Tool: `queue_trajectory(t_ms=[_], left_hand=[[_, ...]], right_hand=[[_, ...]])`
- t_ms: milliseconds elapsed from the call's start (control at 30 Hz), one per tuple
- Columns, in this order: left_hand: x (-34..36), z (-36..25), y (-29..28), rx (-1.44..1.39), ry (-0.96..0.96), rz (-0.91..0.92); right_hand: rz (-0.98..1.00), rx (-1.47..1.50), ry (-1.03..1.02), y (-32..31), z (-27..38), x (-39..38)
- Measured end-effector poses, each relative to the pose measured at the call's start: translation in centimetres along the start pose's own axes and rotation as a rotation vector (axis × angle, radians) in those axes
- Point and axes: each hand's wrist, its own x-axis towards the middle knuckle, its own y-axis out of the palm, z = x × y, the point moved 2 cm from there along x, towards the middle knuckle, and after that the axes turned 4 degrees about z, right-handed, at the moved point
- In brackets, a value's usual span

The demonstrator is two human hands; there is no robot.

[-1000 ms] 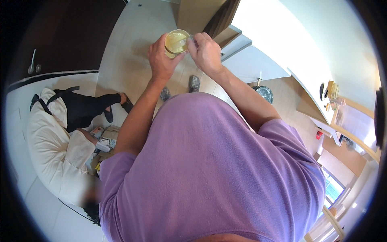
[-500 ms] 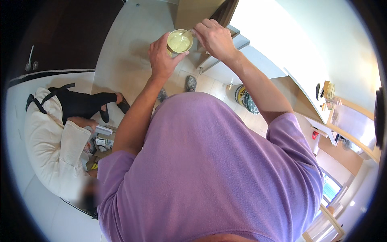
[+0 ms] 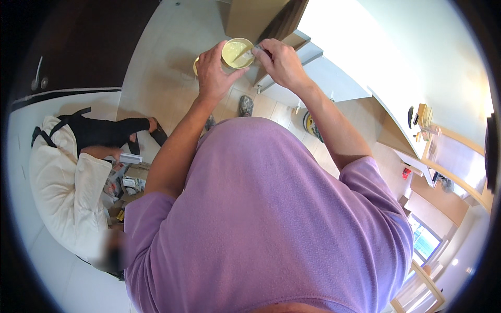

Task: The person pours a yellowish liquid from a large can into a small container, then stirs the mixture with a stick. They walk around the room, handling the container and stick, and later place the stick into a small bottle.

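Observation:
Held up in front of me is a small round cup [image 3: 228,67] of pale yellow-green liquid [image 3: 236,51], its mouth facing me. My left hand [image 3: 214,73] is wrapped round its left side and underside. On the right, my right hand [image 3: 279,61] pinches a thin pale stirrer [image 3: 244,53], whose lower end dips into the liquid. The fingertips hide its upper end, so its exact kind is unclear. Beyond my left fingers shows the edge of a round yellowish thing [image 3: 195,67], mostly covered by the hand.
A yellow and dark bucket [image 3: 311,125] stands on the tiled floor right of my shoe [image 3: 246,106]. At the left a co-worker in a white top [image 3: 68,172] bends over a box of items [image 3: 133,182], holding a flat white piece [image 3: 130,158]. White cabinet panels [image 3: 334,78] rise at the right.
My right hand has lowered a little and the stirrer now lies more aslant in the cup. The cup has shifted slightly right. A round yellowish edge has appeared beyond my left fingers.

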Motion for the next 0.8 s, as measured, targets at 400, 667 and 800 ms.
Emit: queue_trajectory(t_ms=[400,667,800], left_hand=[[0.0,-0.5,-0.7,-0.024,0.055,0.024],[0.1,-0.6,-0.4,-0.034,0.036,0.03],[0.3,-0.4,-0.4,-0.029,0.041,0.02]], right_hand=[[-0.062,-0.182,-0.156,-2.0,-1.1,1.2],[-0.145,0.072,0.083,1.4,-1.0,0.8],[-0.25,-0.12,0.025,-0.1,-0.1,0.6]])
